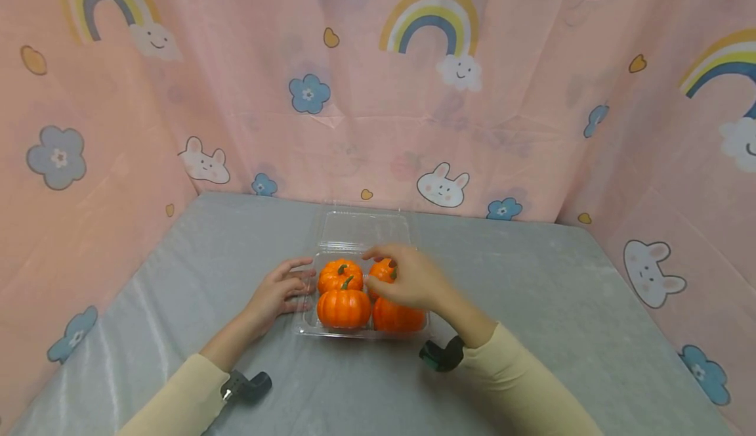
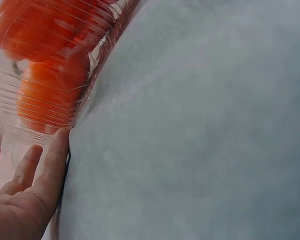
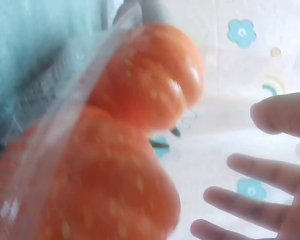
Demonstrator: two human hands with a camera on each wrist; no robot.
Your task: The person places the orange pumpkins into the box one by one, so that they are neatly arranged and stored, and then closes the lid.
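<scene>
Several small orange pumpkins with green stems sit in a clear plastic clamshell box. They are the front left pumpkin, back left pumpkin, front right pumpkin and back right pumpkin. My left hand lies along the box's left side with spread fingers; in the left wrist view its fingertips meet the ribbed wall. Over the back right pumpkin hovers my right hand, partly hiding it. In the right wrist view its fingers are extended and apart from the pumpkins.
The box's hinged lid lies folded back behind it. Underneath is a grey cloth-covered table. Pink printed curtains enclose the back and both sides. Each wrist wears a dark camera.
</scene>
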